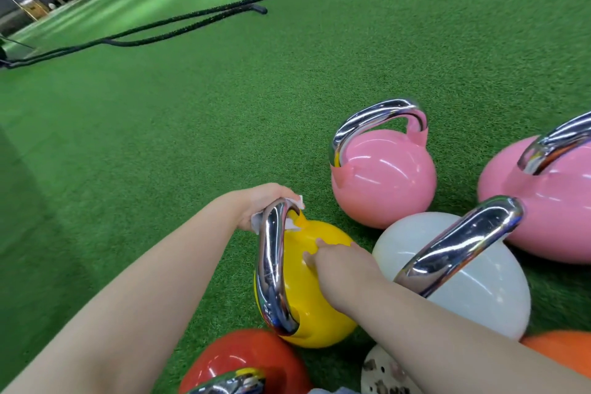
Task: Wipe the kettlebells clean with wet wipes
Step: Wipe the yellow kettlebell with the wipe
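Head view: green turf; left hand clutches wipe, right hand flat on yellow kettlebell.

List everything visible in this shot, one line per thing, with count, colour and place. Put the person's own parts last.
yellow kettlebell: one, yellow with chrome handle, centre foreground on the turf
pink kettlebells: two, pink with chrome handles, right of centre and at the right edge
white kettlebell: one, white with chrome handle, right of the yellow one
red kettlebell: one, red, bottom edge
orange kettlebell: one, orange, bottom right corner, mostly cut off
wet wipe: one, white, at the far end of the yellow kettlebell's handle
battle ropes: two strands, black, upper left on the turf
turf: green, covering the floor
left hand: holding the wipe against the handle
right hand: fingers on the yellow body
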`<control>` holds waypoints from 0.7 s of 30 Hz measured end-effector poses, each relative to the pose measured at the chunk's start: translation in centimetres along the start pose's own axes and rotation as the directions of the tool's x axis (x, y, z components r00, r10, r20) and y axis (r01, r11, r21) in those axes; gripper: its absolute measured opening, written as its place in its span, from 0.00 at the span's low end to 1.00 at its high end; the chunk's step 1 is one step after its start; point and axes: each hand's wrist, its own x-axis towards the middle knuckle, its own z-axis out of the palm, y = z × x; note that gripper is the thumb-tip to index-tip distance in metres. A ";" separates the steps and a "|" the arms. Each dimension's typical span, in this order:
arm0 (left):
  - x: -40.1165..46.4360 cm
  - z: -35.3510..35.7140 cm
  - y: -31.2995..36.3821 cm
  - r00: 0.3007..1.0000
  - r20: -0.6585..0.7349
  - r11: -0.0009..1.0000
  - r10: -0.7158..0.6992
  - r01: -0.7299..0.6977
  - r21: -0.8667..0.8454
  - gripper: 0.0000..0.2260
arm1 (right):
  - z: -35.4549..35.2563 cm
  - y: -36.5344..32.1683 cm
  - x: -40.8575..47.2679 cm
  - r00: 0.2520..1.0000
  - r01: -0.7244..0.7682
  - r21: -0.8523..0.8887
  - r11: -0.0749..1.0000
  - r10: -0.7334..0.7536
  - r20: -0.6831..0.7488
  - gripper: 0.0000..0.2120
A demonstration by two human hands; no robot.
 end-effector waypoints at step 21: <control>-2.1 1.9 -3.3 0.732 -0.276 0.765 0.623 -0.644 0.020 0.14 | -8.8 0.3 7.3 0.956 0.244 0.645 0.724 -0.067 -0.285 0.17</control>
